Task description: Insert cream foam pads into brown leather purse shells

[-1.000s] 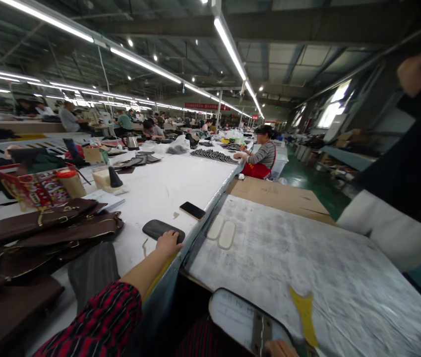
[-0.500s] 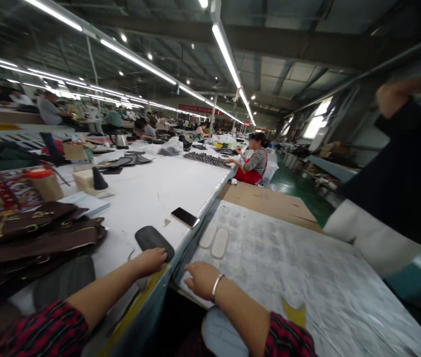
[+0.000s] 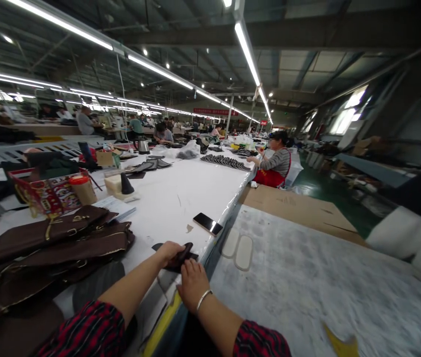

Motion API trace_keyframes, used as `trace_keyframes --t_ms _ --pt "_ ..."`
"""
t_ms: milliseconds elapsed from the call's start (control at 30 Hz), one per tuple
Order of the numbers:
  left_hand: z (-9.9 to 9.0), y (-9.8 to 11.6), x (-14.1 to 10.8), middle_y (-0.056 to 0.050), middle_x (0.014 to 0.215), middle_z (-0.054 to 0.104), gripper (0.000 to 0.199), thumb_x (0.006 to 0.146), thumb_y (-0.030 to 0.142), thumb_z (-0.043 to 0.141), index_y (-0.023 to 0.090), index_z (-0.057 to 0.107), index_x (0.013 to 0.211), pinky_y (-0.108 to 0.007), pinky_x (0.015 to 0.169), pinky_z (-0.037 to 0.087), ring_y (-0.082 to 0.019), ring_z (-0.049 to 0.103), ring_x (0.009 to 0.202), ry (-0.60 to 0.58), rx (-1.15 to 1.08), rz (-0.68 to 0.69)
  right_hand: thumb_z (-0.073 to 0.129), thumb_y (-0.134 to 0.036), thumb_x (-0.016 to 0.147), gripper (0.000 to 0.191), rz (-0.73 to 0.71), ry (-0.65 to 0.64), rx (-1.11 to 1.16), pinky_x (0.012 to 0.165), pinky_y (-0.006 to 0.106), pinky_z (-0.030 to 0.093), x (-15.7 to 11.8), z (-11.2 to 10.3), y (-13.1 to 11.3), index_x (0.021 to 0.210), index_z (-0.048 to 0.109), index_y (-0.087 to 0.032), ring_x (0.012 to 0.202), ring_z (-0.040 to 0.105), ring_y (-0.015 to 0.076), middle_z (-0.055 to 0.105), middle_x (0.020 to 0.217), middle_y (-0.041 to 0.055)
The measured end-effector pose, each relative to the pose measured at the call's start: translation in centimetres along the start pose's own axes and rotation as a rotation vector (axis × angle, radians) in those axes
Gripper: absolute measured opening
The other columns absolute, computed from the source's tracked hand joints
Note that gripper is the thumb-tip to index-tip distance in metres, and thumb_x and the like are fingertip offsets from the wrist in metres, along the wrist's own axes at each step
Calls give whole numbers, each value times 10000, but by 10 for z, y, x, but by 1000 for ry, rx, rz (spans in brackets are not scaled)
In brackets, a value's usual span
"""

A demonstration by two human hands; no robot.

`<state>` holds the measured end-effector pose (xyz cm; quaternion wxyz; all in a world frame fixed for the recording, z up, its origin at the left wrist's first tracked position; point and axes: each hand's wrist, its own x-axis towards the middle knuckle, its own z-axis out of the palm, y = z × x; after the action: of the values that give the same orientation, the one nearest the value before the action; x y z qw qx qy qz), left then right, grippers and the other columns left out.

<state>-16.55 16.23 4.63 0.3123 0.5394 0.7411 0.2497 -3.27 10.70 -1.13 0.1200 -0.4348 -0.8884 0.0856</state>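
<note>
At the edge of the white table, my left hand [image 3: 172, 253] is closed on a dark brown leather piece [image 3: 185, 254], whose far part is folded up. My right hand [image 3: 194, 283], with a silver bangle at the wrist, has its fingers bent over the near edge of the same piece. Its thumb is mostly hidden. Under and beside my left hand, the tip of a dark flat piece [image 3: 155, 246] shows; the rest is covered. A phone [image 3: 208, 224] lies face up just beyond my hands, near a small beige scrap [image 3: 189, 228].
Brown leather bag parts [image 3: 65, 248] with gold hardware are piled on the left. Behind them stand a patterned red basket [image 3: 42, 196] and a red-lidded jar [image 3: 82, 188]. Two pale oval pieces [image 3: 244, 253] lie on the grey-white board [image 3: 288, 277]. A co-worker [image 3: 275, 161] sits farther along.
The view has swung left. My right hand has moved from over the gap onto the table edge, meeting my left. A folded leather piece now shows between them, over where the flat dark oval lay.
</note>
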Motion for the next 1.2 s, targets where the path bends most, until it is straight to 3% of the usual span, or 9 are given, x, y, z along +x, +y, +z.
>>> trace_keyframes --t_ms 200,300,433,500,667,767,900,1000,1200 --pt "-151 52 3 -139 1044 549 302 826 234 468 69 498 1077 -417 825 406 -293 501 1014 553 242 78 582 -368 728 444 53 -107 270 970 558 203 4 -11 3 1071 561 -85 1123 398 353 519 1142 203" --pt "-179 84 -16 -113 1011 559 371 787 223 504 99 478 1136 -419 857 368 -299 496 1020 604 406 250 626 -365 688 535 136 -161 498 902 467 363 15 -40 16 1141 505 -107 1056 488 304 547 1121 174" --pt "-129 106 -58 -42 877 567 345 831 339 421 158 509 1111 -387 793 406 -230 543 871 535 700 560 431 -417 842 554 335 -44 732 853 307 436 -2 -96 65 1298 268 -149 1042 527 174 469 1245 132" --pt "-102 104 -71 -33 861 565 297 858 281 342 173 532 1060 -349 738 419 -215 541 847 586 903 732 233 -434 909 423 410 -8 842 799 274 467 -31 -125 95 1253 315 -203 984 564 130 523 1191 77" --pt "-66 80 -67 -83 1001 575 275 850 169 298 164 554 950 -343 717 397 -267 510 962 625 1099 867 512 -424 807 314 583 88 1212 720 262 486 -129 -170 136 976 536 -161 831 604 136 592 1038 90" --pt "-35 48 -66 -114 1142 540 277 827 129 341 170 556 998 -370 749 395 -282 490 1019 283 1080 867 551 -414 771 306 723 79 1126 722 259 476 -170 -164 149 945 565 -163 839 596 136 600 1018 80" --pt "31 15 -58 -70 855 628 318 736 258 534 214 543 1051 -319 625 427 -238 588 764 -89 1011 639 556 -435 739 341 739 61 1041 681 295 476 -186 -137 173 919 581 -146 789 609 163 620 936 88" --pt "83 31 -37 -122 900 597 405 743 368 542 164 510 1092 -392 701 415 -294 558 861 -88 927 739 545 -434 735 350 704 42 1002 700 308 471 -189 -122 190 936 584 -149 800 614 178 626 905 74" --pt "205 91 30 -108 1073 552 241 767 198 528 187 533 1008 -328 805 383 -229 489 1017 -215 862 1077 483 -412 742 317 783 28 925 653 300 464 -210 -87 235 885 596 -153 773 617 196 629 833 66"
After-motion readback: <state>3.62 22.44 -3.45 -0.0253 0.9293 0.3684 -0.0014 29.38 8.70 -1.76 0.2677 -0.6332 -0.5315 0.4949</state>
